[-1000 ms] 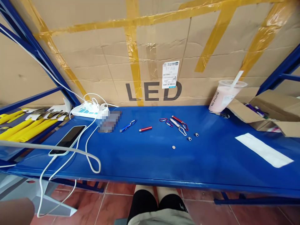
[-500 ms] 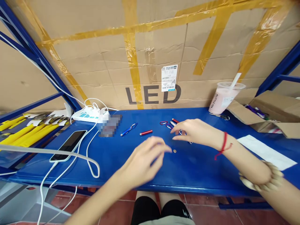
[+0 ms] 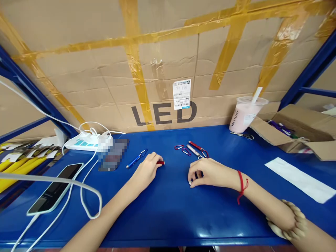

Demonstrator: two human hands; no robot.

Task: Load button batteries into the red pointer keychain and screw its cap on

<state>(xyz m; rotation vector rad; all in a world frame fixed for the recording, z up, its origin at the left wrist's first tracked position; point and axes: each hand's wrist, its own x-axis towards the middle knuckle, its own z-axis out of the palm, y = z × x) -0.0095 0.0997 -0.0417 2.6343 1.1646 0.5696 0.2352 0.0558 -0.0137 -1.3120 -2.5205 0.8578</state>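
My left hand (image 3: 148, 167) is closed over a short red metal tube (image 3: 161, 162), whose end sticks out past the fingers. A blue pen-like keychain light (image 3: 133, 161) with a carabiner clip lies just left of it. My right hand (image 3: 203, 174) is pinched down at the tabletop, thumb against fingers, where a small round disc lay; the fingers mostly hide what they hold. Beyond this hand lie a silver keychain light (image 3: 193, 151), a red one (image 3: 196, 145) and two loose carabiners, one red (image 3: 179, 147) and one purplish (image 3: 186, 152).
On the blue table (image 3: 162, 217), a phone (image 3: 56, 189) with white cables and a power strip (image 3: 85, 141) sit left. At right are a pink drink cup (image 3: 245, 117), an open cardboard box (image 3: 301, 129) and a white paper strip (image 3: 300, 178). A large carton stands behind.
My left hand has moved away from centre and closed over the red tube. My right hand has come down toward me to where the small disc lay. The view has shifted.
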